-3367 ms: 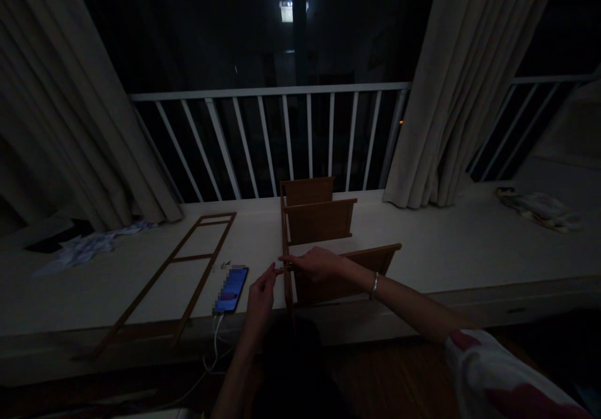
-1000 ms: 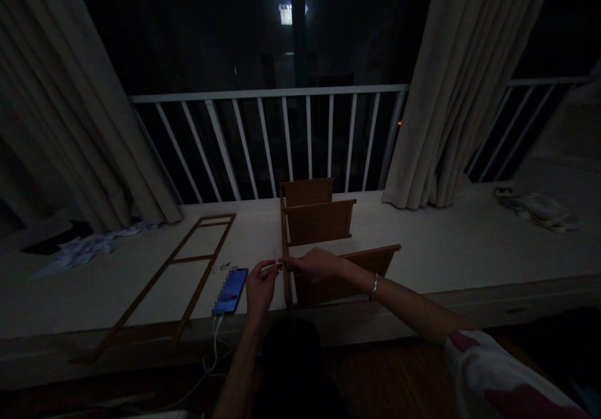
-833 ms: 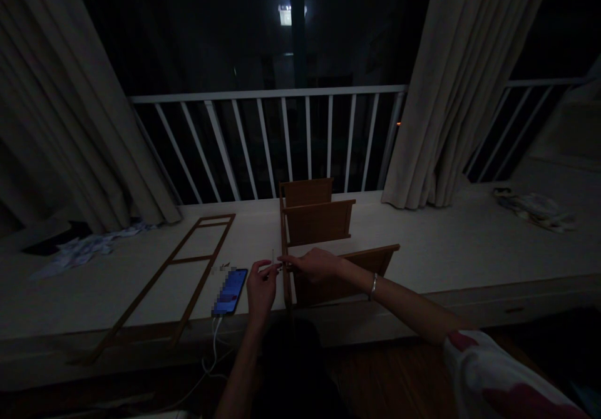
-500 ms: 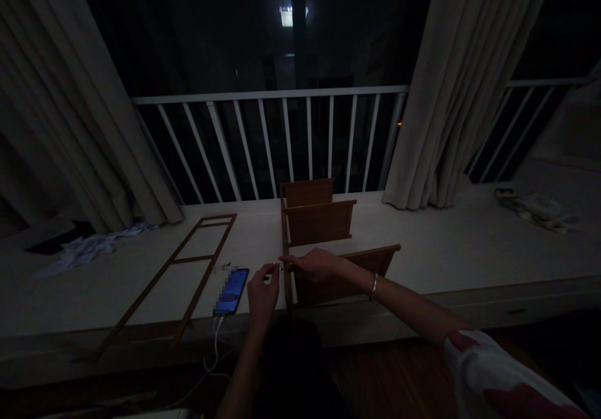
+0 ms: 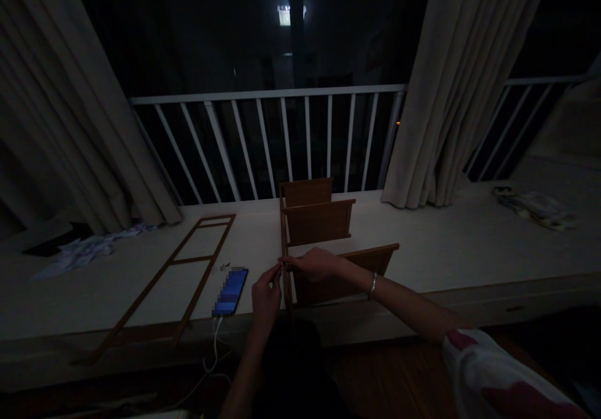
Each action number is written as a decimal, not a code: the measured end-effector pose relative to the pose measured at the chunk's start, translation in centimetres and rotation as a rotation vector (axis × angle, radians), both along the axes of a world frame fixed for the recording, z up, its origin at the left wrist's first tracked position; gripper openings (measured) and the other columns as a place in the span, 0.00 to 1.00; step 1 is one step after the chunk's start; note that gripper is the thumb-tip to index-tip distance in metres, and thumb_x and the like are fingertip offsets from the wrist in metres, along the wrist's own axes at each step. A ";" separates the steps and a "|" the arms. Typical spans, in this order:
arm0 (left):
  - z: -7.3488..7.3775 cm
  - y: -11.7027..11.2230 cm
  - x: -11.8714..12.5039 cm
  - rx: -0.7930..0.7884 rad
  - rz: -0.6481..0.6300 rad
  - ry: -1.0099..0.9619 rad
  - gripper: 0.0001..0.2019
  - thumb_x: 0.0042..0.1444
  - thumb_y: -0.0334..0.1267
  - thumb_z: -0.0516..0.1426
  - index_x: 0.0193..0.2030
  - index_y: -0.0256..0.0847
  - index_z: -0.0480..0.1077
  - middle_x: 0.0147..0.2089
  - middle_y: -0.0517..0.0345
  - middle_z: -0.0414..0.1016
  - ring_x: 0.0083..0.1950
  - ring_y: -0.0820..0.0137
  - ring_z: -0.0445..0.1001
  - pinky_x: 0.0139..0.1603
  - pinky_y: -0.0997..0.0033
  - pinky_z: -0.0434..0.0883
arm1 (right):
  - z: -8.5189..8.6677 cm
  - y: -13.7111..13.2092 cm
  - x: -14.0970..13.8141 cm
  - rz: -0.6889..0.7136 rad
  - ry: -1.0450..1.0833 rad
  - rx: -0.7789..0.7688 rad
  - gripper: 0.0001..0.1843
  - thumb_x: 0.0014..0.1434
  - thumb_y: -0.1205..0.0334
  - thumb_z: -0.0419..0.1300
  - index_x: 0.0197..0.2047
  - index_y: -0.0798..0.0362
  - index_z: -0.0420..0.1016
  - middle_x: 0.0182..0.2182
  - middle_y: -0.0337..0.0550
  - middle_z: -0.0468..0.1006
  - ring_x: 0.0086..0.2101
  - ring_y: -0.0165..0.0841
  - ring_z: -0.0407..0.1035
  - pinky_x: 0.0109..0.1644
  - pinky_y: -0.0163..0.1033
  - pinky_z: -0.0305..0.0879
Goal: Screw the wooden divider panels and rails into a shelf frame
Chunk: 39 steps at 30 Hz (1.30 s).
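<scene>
A brown wooden shelf unit (image 5: 319, 222) stands on the white window ledge, its boards jutting right from an upright side frame. My left hand (image 5: 266, 295) is at the left face of that frame, fingers pinched on something small that I cannot make out. Across the frame from the right reaches my right hand (image 5: 315, 264), closed at the same spot, a finger over the frame's edge and the others against the wood. The two hands' fingertips nearly meet there. What the right fingers grip is hidden.
Left of the hands, a phone (image 5: 231, 294) with a white cable (image 5: 216, 344) lies on the ledge (image 5: 451, 243). Beyond it lies a flat wooden frame (image 5: 191, 260), overhanging the front edge. Papers (image 5: 89, 247) lie far left, a cloth bundle (image 5: 538, 209) far right. White railing (image 5: 267, 96) stands behind.
My left fingers have come closer to the frame's side and my right fingertips. The right hand has hardly moved, and the shelf unit stays in place.
</scene>
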<state>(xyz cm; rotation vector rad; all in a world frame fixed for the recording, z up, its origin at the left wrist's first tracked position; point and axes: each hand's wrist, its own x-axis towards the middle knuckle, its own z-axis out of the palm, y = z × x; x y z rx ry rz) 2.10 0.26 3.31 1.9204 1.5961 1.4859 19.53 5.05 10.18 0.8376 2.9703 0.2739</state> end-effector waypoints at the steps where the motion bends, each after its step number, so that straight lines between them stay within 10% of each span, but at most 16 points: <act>1: 0.0 -0.1 0.0 -0.009 -0.009 -0.005 0.14 0.52 0.34 0.48 0.44 0.41 0.67 0.44 0.53 0.71 0.44 0.68 0.69 0.45 0.66 0.65 | 0.0 0.0 0.0 0.007 0.007 0.000 0.40 0.51 0.60 0.52 0.60 0.50 0.31 0.37 0.48 0.73 0.33 0.37 0.69 0.30 0.34 0.57; 27: 0.4 -1.0 1.6 -0.250 -0.083 -0.661 0.16 0.52 0.37 0.49 0.48 0.39 0.60 0.54 0.49 0.60 0.53 0.67 0.61 0.52 0.67 0.60 | 0.2 -0.1 -0.1 0.081 -0.028 0.022 0.38 0.49 0.66 0.49 0.59 0.40 0.35 0.45 0.43 0.68 0.33 0.34 0.67 0.27 0.33 0.55; 39: -1.3 -1.1 1.4 -0.192 0.055 -0.617 0.14 0.49 0.48 0.50 0.33 0.37 0.63 0.30 0.57 0.69 0.30 0.72 0.69 0.31 0.71 0.67 | 0.1 -0.1 0.1 0.081 0.016 0.018 0.36 0.50 0.65 0.49 0.59 0.40 0.37 0.44 0.42 0.70 0.35 0.35 0.67 0.29 0.33 0.56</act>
